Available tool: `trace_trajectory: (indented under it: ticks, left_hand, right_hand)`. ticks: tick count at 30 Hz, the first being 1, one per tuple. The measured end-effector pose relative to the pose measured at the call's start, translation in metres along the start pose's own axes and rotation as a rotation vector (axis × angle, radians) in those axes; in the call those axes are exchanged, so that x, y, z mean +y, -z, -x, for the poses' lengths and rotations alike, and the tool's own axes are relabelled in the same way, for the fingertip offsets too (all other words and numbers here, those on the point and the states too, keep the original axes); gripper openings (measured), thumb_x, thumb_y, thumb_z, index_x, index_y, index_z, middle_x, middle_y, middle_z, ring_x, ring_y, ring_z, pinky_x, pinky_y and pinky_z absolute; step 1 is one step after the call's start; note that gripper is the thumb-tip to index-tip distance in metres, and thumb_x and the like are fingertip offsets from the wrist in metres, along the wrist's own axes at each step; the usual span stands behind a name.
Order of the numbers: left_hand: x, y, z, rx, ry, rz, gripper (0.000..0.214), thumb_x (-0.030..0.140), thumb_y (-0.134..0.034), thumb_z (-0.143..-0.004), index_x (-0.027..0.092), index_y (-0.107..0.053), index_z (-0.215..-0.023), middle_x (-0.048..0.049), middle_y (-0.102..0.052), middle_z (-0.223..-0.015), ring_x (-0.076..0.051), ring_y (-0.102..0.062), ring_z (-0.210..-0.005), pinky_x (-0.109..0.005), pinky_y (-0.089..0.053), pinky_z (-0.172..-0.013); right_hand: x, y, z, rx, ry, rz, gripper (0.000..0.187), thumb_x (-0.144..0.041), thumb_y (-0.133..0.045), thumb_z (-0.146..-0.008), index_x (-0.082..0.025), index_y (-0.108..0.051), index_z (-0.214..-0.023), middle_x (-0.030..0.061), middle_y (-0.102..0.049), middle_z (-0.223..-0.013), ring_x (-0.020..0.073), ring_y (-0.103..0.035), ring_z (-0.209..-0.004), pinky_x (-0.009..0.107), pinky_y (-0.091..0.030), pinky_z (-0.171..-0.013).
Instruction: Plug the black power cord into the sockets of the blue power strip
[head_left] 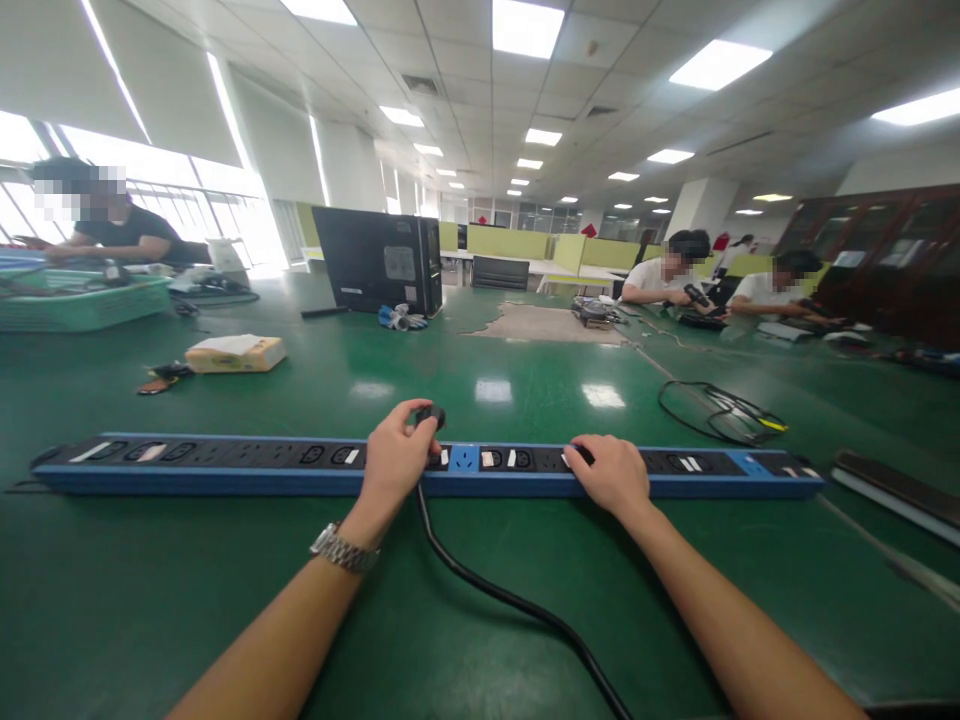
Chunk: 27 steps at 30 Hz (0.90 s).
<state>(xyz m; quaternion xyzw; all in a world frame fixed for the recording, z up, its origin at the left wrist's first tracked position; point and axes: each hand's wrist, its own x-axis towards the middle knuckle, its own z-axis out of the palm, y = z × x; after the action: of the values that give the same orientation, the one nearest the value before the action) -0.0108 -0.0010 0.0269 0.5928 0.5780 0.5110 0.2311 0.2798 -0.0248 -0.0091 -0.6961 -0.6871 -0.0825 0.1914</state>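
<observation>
The green table [262, 590] is the biggest thing here, and it looks smooth and shiny, so things may slide on it.

Next comes your long power strip [510, 484]. Call its blue socket [465, 459] the middle of the clock: the strip lies flat on the table and runs from nine to three. It looks stiff and hard, and I guess it is a bit heavy because it is so long. If you lift it, hold it in two places well apart, by its blue sides, so that no end dips.

The black cord [495, 588] goes from eight o'clock down to five. It looks thick and bendy, a bit springy, so it may tug on what you hold.

Your left hand [396, 455] is at nine, with thumb and fingers pinched on the black plug [431, 413]. Your right hand [615, 475] is at three, over the strip. Something dark is by its thumb, but I can't tell whether the fingers are clamped on anything.

The plug sits at eleven, just above the strip. It looks light and hard, and not easy to break. Hold it by its fat body, not by the cord.

The little white stickers [512, 458] look thin and might peel if you rub them.
</observation>
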Motion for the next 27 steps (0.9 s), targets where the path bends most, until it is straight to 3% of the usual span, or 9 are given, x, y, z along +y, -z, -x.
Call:
trace_trajectory:
  ticks: [5,8,14,20,27]
  left_hand:
    - [-0.020,0.059,-0.018,0.082,0.032,-0.371,0.040,0.048,-0.057,-0.070,0.018,-0.069,-0.093,0.0020,-0.058,-0.048,-0.018,-0.056,-0.051,-0.026,-0.039,-0.054]
    - [-0.027,0.080,-0.021,0.024,0.063,-0.476,0.046,0.052,-0.054,-0.069,0.019,-0.071,-0.097,-0.0001,-0.063,-0.055,-0.020,-0.060,-0.059,-0.027,-0.039,-0.055]
    - [-0.020,0.086,-0.020,-0.196,0.001,-0.659,0.053,0.054,-0.051,-0.067,0.018,-0.074,-0.099,-0.0023,-0.063,-0.058,-0.022,-0.058,-0.059,-0.028,-0.036,-0.054]
    - [-0.014,0.093,-0.038,-0.391,-0.084,-0.768,0.052,0.053,-0.051,-0.066,0.018,-0.075,-0.097,-0.0035,-0.066,-0.065,-0.021,-0.060,-0.061,-0.027,-0.038,-0.056]
    - [-0.010,0.081,-0.046,-0.497,-0.221,-0.899,0.042,0.042,-0.047,-0.072,0.020,-0.075,-0.094,-0.0072,-0.073,-0.088,-0.023,-0.064,-0.079,-0.027,-0.042,-0.069]
  right_hand:
    - [0.000,0.000,0.000,-0.007,0.004,-0.005,0.039,-0.048,-0.041,-0.088,-0.025,-0.070,-0.097,0.0024,-0.072,-0.099,0.0196,-0.060,-0.092,0.034,-0.035,-0.083]
    - [0.000,0.000,0.000,-0.012,0.002,-0.012,0.039,-0.048,-0.041,-0.088,-0.025,-0.071,-0.097,0.0026,-0.072,-0.098,0.0194,-0.060,-0.092,0.033,-0.035,-0.083]
    - [0.000,0.000,-0.001,-0.010,-0.001,0.007,0.039,-0.048,-0.041,-0.088,-0.025,-0.071,-0.096,0.0025,-0.072,-0.097,0.0200,-0.060,-0.091,0.034,-0.035,-0.082]
    - [0.000,0.000,0.000,-0.010,0.012,0.014,0.038,-0.047,-0.040,-0.088,-0.026,-0.070,-0.097,0.0022,-0.072,-0.097,0.0199,-0.060,-0.092,0.034,-0.035,-0.081]
    - [-0.001,-0.001,0.000,-0.011,0.007,0.039,0.037,-0.047,-0.041,-0.088,-0.026,-0.071,-0.096,0.0014,-0.072,-0.097,0.0203,-0.061,-0.091,0.034,-0.036,-0.079]
